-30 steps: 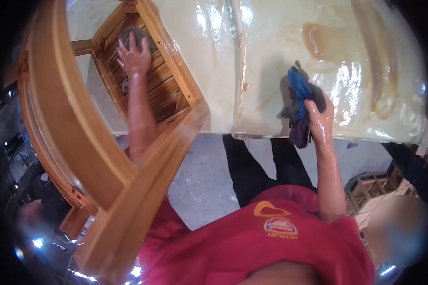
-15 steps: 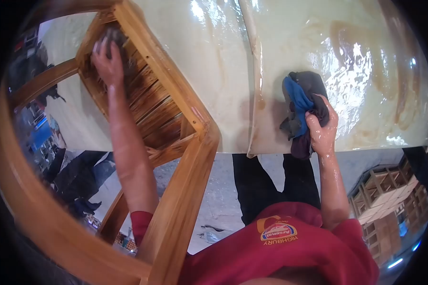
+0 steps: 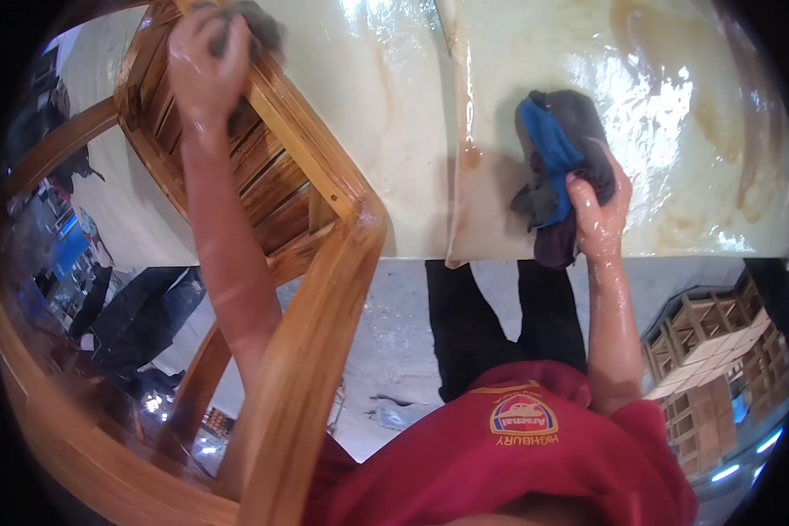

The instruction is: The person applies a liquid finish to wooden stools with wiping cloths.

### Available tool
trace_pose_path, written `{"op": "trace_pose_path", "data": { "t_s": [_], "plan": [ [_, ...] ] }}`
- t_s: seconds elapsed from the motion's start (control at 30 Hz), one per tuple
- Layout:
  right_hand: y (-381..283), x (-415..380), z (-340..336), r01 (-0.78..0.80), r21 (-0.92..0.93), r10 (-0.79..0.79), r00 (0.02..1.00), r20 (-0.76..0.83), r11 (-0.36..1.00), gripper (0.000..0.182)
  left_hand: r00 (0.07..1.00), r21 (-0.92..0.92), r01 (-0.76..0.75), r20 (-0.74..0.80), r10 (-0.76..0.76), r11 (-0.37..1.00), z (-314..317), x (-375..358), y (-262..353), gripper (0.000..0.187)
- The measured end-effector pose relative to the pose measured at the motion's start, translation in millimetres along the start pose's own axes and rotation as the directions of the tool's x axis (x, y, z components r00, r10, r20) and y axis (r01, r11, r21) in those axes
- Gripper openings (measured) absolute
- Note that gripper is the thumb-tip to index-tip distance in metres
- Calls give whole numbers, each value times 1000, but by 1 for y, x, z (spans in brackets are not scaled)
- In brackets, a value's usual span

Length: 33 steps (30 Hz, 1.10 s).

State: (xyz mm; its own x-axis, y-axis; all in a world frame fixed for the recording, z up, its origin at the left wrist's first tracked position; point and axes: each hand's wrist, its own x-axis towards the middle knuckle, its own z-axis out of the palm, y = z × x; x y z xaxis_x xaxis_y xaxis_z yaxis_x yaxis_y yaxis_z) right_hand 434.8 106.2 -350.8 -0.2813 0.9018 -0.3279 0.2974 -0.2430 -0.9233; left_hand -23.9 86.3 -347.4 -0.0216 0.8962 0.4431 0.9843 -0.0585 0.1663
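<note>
A brown wooden chair [image 3: 311,351] rests tilted on the pale, wet-looking tabletop [image 3: 394,167], its slatted seat [image 3: 259,188] facing me. My left hand [image 3: 206,74] is at the far end of the seat frame, its fingers closed around a dark rag [image 3: 259,31] that lies against the wood. Some of that rag is hidden behind the fingers. On the right, my right hand [image 3: 603,206] grips a bunched cloth [image 3: 552,145], dark grey and blue with a purplish lower end. Wet shine covers my right hand and forearm.
A seam or fold [image 3: 463,131] runs across the table covering, with brown stains and glossy patches to its right. Stacked wooden frames [image 3: 697,351] stand on the floor at lower right. Beyond the chair at left is a person in dark clothing [image 3: 140,320].
My left hand has moved with its rag from inside the seat frame up and right onto the frame's far edge. My right hand and its cloth have shifted slightly up in view.
</note>
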Motion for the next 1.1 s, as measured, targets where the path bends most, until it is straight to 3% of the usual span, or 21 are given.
{"op": "trace_pose_path", "data": {
  "t_s": [0.1, 0.17, 0.23, 0.27, 0.3, 0.33, 0.37, 0.4, 0.43, 0.47, 0.5, 0.53, 0.6, 0.67, 0.73, 0.8, 0.9, 0.93, 0.97, 1.03, 1.1],
  "plan": [
    [6, -3, -4, -29, 16, 29, 999, 31, 999, 46, 989, -279, 59, 147, -19, 959, -29, -44, 90, 10],
    [-19, 2, -3, -109, 24, 107, 991, 79, 994, 41, 929, -375, 126, 368, 23, 918, -58, -59, 136, 7],
    [-31, 7, 2, -120, 133, 106, 988, 108, 984, 37, 866, -475, 376, 485, -120, 795, -85, -83, 144, 11],
    [-47, 15, 13, -96, 254, 56, 985, 162, 962, 37, 803, -526, 594, 433, -410, 608, -99, -93, 149, 19],
    [-67, 23, 33, -85, 370, 5, 978, 210, 925, 36, 638, -585, 730, 400, -658, 352, -109, -104, 150, 28],
    [-75, 37, 62, 26, 475, -149, 964, 222, 880, 34, 482, -562, 781, 265, -835, 272, -115, -123, 134, 35],
    [-96, 55, 93, 17, 452, -159, 947, 279, 892, 32, 290, -557, 810, 114, -950, 180, -122, -138, 110, 41],
    [-102, 82, 137, 301, 286, -357, 919, 169, 910, 30, 327, -284, 882, -203, -923, 375, -127, -135, 90, 44],
    [-114, 109, 175, 318, 234, -375, 889, 264, 919, 41, 392, 98, 918, -376, -840, 385, -137, -155, 36, 45],
    [-128, 136, 213, 344, 184, -389, 849, 357, 921, 52, 468, 191, 880, -502, -727, 435, -134, -154, 5, 45],
    [-114, 147, 271, 443, 105, -455, 859, 236, 891, 45, 466, 498, 848, -538, -702, 181, -132, -162, -34, 44],
    [-109, 139, 276, 442, 56, -440, 857, 267, 895, 44, 452, 561, 822, -532, -716, 102, -126, -169, -65, 45],
    [-114, 115, 277, 448, -48, -410, 852, 325, 893, 43, 445, 492, 848, -457, -771, 197, -111, -179, -97, 46],
    [-63, 70, 265, 606, -118, -594, 795, 122, 787, 32, 469, 407, 861, -405, -785, 304, -102, -189, -103, 47],
    [-44, 20, 214, 597, -145, -546, 789, 281, 789, 35, 465, 342, 874, -382, -799, 346, -97, -192, -99, 48],
    [-47, 8, 171, 418, -166, -254, 773, 582, 893, 40, 460, 307, 881, -381, -802, 359, -97, -201, -100, 49],
    [-65, 48, 189, 253, -185, -59, 725, 686, 950, 38, 477, 276, 876, -374, -795, 395, -90, -223, -108, 50],
    [-73, 63, 210, 437, -239, -220, 767, 603, 867, 36, 488, 269, 871, -377, -787, 412, -90, -222, -106, 51],
    [-67, 80, 243, 630, -127, -574, 759, 306, 766, 34, 499, 267, 865, -372, -782, 425, -89, -227, -110, 51],
    [-100, 123, 269, 544, -214, -443, 811, 383, 811, 32, 525, 269, 850, -361, -771, 453, -90, -241, -116, 52],
    [-104, 131, 277, 560, -268, -412, 792, 451, 784, 26, 532, 273, 844, -323, -783, 461, -98, -245, -111, 53]
  ]
}}
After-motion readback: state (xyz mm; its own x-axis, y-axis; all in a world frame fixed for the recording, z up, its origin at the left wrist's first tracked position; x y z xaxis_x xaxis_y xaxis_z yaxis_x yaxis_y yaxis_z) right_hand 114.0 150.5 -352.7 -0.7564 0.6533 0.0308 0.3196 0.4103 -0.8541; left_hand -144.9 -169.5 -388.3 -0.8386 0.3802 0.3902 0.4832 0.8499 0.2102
